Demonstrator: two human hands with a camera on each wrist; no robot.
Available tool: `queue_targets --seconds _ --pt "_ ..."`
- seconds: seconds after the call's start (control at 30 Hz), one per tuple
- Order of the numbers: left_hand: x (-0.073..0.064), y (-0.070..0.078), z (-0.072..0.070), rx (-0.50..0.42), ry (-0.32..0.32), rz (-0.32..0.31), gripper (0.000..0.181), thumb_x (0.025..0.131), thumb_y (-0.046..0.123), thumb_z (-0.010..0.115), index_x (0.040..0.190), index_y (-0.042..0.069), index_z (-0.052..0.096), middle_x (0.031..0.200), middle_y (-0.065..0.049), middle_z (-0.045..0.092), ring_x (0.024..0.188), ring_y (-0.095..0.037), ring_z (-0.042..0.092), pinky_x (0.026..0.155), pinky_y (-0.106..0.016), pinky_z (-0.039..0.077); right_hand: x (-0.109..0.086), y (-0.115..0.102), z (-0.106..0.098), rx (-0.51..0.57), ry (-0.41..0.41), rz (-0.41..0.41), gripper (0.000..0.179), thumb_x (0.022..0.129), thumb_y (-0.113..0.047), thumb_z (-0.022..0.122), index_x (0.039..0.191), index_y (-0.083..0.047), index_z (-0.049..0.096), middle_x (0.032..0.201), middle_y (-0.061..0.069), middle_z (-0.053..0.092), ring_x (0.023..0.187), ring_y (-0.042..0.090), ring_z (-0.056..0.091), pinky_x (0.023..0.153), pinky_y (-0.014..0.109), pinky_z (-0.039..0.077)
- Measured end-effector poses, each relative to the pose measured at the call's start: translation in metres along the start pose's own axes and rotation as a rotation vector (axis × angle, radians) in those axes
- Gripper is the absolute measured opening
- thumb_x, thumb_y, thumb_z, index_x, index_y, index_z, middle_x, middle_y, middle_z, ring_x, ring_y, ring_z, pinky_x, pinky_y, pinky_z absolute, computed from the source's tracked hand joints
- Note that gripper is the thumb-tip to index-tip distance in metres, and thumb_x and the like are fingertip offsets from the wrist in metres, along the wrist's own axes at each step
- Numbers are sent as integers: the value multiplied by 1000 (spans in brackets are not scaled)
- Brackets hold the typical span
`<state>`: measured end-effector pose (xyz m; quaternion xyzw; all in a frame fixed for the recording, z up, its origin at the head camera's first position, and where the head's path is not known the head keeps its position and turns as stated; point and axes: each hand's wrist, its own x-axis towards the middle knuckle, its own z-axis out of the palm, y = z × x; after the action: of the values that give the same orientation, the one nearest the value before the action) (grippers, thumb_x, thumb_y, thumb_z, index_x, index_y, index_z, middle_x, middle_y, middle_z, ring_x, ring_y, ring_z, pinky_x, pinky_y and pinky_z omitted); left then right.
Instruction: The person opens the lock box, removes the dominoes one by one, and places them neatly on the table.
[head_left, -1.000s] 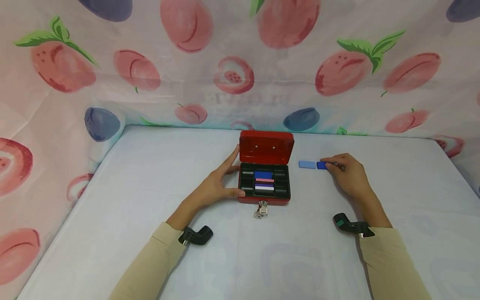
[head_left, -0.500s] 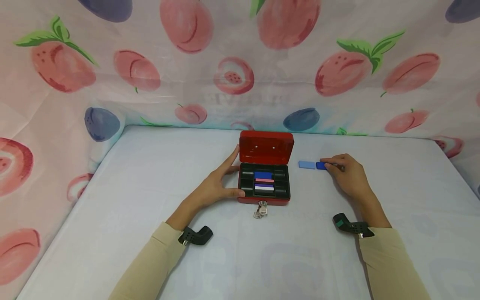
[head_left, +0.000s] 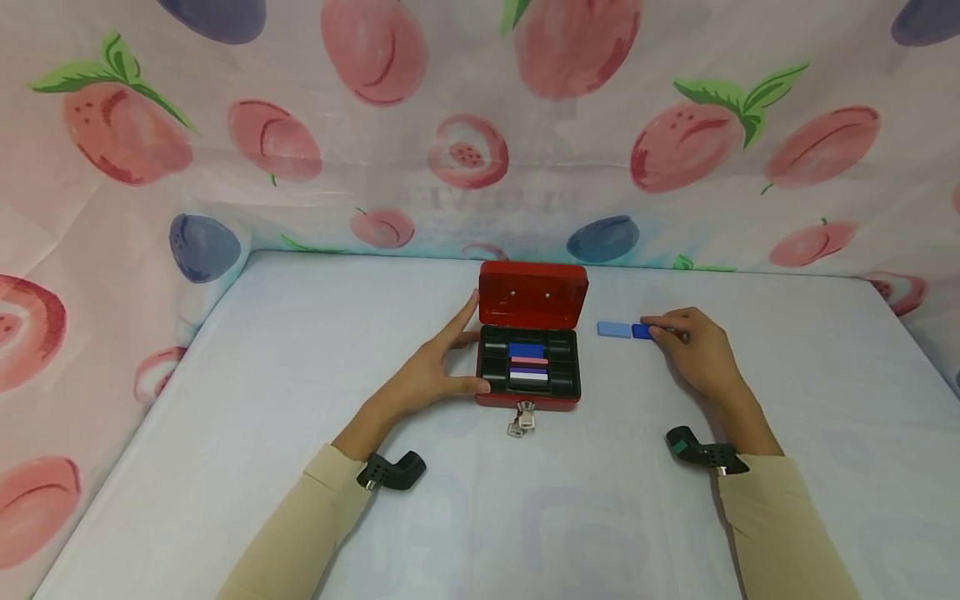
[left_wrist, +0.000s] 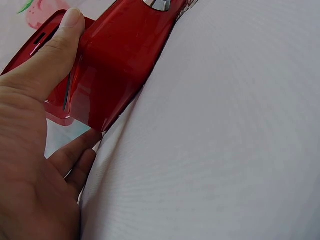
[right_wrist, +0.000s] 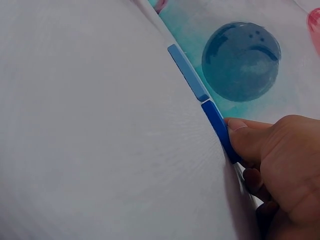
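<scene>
Left hand [head_left: 431,367]: its grip is spreading wide, the thumb touching the front corner of the red cash box [head_left: 495,401] and the index fingertip reaching the side of the lid.
Right hand [head_left: 697,346]: its grip is narrowing to a pinch, thumb and index finger holding the dark blue block [head_left: 642,332] on the surface [head_left: 562,508].
Light blue block [head_left: 614,330]: it is lying end to end with the dark blue block, on the side toward the cash box, a thin gap showing in the right wrist view.
Cash box: it is standing left of both blocks, its lid [head_left: 534,294] tilting up at the back.
Black tray [head_left: 492,346]: it is sitting inside the box and carrying, back to front in the middle, a blue piece [head_left: 527,350], a pink piece [head_left: 529,361] and a purple-and-white piece [head_left: 528,376].
Silver metal piece [head_left: 527,414]: it is hanging at the box front.
Fruit-patterned cloth [head_left: 555,150]: it is covering the background.
</scene>
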<state>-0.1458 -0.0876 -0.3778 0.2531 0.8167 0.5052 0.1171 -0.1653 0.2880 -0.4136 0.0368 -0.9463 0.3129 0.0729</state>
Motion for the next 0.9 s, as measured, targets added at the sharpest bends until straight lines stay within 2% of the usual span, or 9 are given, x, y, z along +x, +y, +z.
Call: queue_targets --seconds 0.43,0.73,0.9 --pt "0 1 0 -1 -5 -1 102 72 22 75 143 35 2 139 -8 33 126 -23 30 100 -51 21 0 0 -1 8 -16 30 30 92 -25 49 112 -7 63 108 12 50 105 34 44 87 52 35" --pt "1 -1 1 2 2 15 102 72 21 75 143 33 3 140 -8 31 125 -24 32 100 -50 22 0 1 -1 7 -15 15 30 93 -24 48 113 -8 63 108 13 50 105 34 45 86 52 35" --pt "1 -1 1 -1 0 3 103 71 20 76 143 34 3 140 -7 32 125 -23 31 100 -49 22 0 2 0 -1 -15 14 32 93 -27 48 115 -9 62 109 13 51 107 35 45 87 52 34"
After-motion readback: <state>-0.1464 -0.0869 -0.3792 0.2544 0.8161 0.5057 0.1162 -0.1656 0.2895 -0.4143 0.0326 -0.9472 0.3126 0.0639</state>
